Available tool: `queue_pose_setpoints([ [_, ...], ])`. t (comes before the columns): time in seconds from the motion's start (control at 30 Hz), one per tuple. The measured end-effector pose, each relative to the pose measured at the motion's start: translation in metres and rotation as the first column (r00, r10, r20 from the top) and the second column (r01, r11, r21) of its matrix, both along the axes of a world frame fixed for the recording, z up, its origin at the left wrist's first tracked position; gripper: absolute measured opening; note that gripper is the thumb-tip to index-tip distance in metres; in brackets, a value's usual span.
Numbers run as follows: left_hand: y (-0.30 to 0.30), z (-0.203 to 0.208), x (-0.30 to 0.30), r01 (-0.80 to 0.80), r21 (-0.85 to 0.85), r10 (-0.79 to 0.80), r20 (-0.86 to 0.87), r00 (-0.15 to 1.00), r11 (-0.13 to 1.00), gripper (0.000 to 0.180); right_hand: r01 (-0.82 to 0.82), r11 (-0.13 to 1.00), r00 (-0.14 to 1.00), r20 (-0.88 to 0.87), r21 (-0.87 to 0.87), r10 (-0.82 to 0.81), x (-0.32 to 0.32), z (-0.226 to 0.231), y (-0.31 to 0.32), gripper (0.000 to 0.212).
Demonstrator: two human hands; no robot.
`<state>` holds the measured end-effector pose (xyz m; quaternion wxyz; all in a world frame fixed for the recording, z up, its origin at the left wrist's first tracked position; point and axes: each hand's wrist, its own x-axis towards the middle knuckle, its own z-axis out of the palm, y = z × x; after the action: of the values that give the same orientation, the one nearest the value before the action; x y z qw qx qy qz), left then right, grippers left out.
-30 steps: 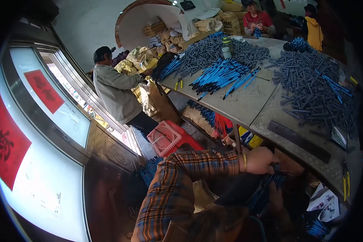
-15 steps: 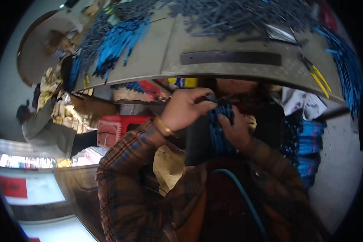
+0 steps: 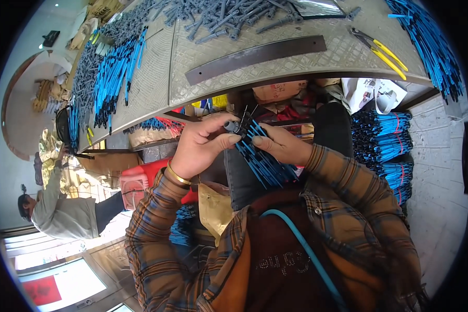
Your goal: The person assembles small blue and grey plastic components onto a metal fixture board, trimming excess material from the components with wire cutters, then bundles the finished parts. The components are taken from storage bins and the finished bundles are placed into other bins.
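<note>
From my head camera: the view has swung down since a second ago, when I was looking across the workbench (image 3: pixel 296 67). My left hand (image 3: pixel 203 148) now pinches a small grey piece (image 3: pixel 233 126), fingers closed round it. My right hand (image 3: pixel 283 145) grips the bundle of blue rods (image 3: pixel 262 161) just below the workbench edge, so fitting is under way.

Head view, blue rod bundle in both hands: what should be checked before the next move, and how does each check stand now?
1. Left hand grips the small grey piece: ok.
2. Right hand supports the bundle of blue rods: ok.
3. Bundle over the lap, apart from the table: ok.
4. Grey piece seated on a rod: cannot tell.
5. Yellow-handled pliers lie apart from both hands: ok.
</note>
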<state>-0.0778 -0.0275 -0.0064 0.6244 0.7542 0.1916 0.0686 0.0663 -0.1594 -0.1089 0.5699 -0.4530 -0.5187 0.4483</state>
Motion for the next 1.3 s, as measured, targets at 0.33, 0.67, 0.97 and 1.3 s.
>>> queue_pose_setpoints([
  [0.33, -0.010, 0.006, 0.005, -0.050, 0.056, 0.049, 0.029, 0.998, 0.997, 0.028, 0.171, 0.971, 0.887, 0.456, -0.168, -0.077, -0.006, 0.031, -0.013, 0.047],
  [0.67, 0.007, 0.011, 0.018, 0.222, -0.028, -0.222, 0.008, 0.975, 0.975, 0.025, -0.410, 0.901, 0.878, 0.206, -0.139, 0.432, 0.039, 0.011, 0.004, 0.048],
  [0.97, -0.002, -0.013, 0.016, 0.070, -0.055, -0.068, 0.031, 0.997, 0.996, 0.025, -0.327, 0.906, 0.895, 0.219, -0.267, 0.388, 0.036, 0.009, 0.004, 0.048],
  [1.3, 0.001, -0.015, 0.013, -0.031, -0.179, 0.035, 0.021, 0.999, 0.983, 0.023, 0.356, 0.933, 0.777, 0.541, 0.045, -0.323, -0.010, 0.012, -0.018, 0.041],
])
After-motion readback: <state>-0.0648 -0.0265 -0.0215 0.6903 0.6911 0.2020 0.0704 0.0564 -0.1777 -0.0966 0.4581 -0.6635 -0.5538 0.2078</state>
